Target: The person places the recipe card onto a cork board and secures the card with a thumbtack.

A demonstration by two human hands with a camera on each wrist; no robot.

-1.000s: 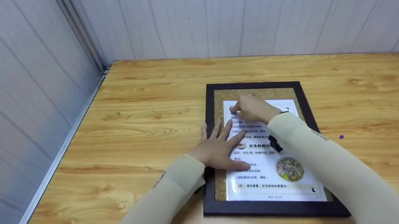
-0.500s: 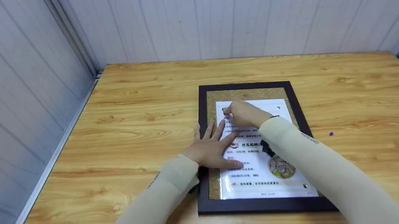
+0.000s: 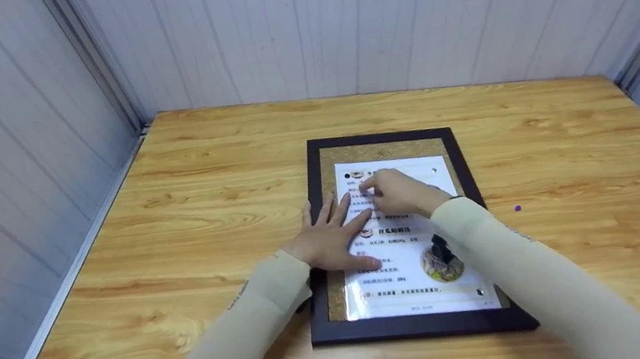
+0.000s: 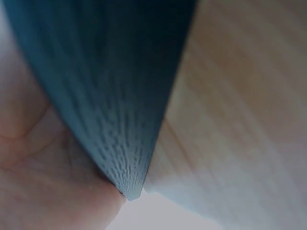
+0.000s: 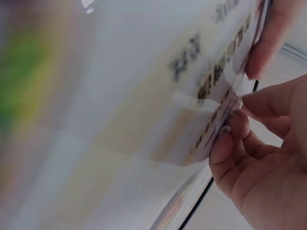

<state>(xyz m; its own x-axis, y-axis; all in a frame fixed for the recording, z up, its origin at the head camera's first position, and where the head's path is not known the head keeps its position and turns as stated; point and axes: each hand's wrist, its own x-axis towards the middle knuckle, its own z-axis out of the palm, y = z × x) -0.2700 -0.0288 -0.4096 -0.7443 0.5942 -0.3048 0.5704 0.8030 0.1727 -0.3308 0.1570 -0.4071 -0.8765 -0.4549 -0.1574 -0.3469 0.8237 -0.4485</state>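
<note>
The printed sheet [image 3: 406, 237] lies on the cork board [image 3: 399, 238] in mid-table. Left hand [image 3: 330, 237] presses flat, fingers spread. Right hand [image 3: 398, 192] has drawn back from the top-left corner, now exposing a dark pin [image 3: 347, 175]; its fingers are curled, pinching something small and unidentifiable

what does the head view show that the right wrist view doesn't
Only the head view shows the whole frame on the table, the left hand flat on the sheet, and a purple dot. Only the right wrist view shows a small tab standing up from the sheet. Both show the right hand on the sheet.
</note>
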